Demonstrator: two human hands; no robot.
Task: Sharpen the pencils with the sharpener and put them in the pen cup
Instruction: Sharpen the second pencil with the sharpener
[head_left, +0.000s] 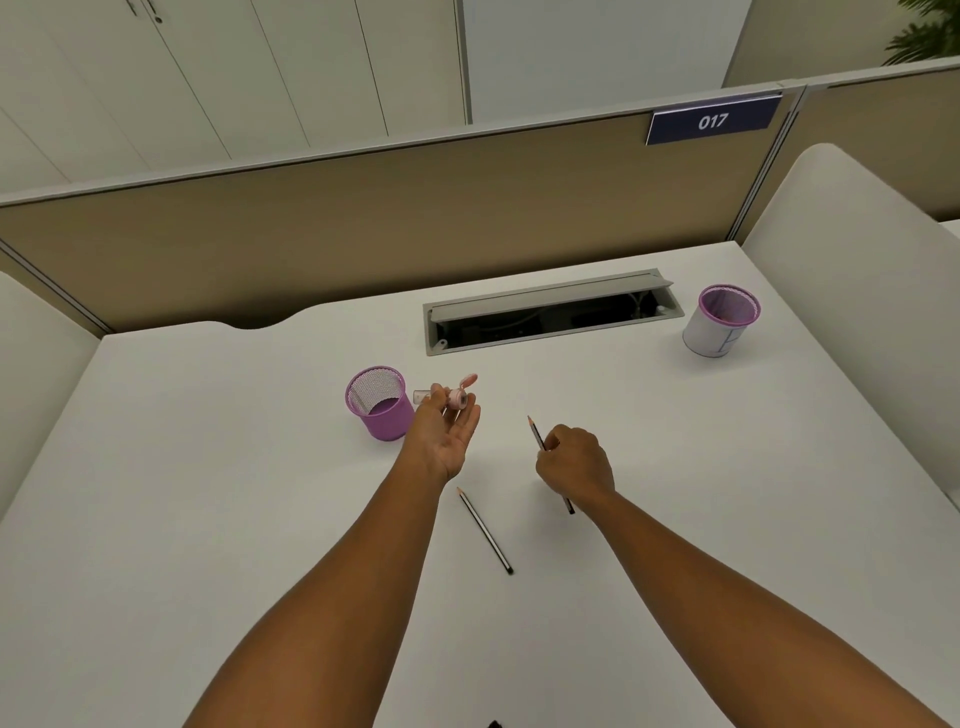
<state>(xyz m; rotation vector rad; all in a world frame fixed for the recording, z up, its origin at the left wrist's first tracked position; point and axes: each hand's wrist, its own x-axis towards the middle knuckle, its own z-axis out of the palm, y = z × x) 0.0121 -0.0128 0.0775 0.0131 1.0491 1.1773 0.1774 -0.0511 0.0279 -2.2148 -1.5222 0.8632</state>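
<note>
My left hand (445, 434) is turned palm up and pinches a small pink and clear sharpener (453, 396) with its lid flipped open, just right of the purple mesh pen cup (378, 402). My right hand (574, 461) grips a dark pencil (537, 439) whose tip points up and away, toward the sharpener; the hand hides the middle of the shaft. A second pencil (485, 531) lies flat on the white desk (208, 467) between my forearms.
A white bin with a purple rim (719, 322) stands at the far right. An open cable tray (550, 312) is cut into the desk at the back. Beige partitions wall the desk behind and at both sides.
</note>
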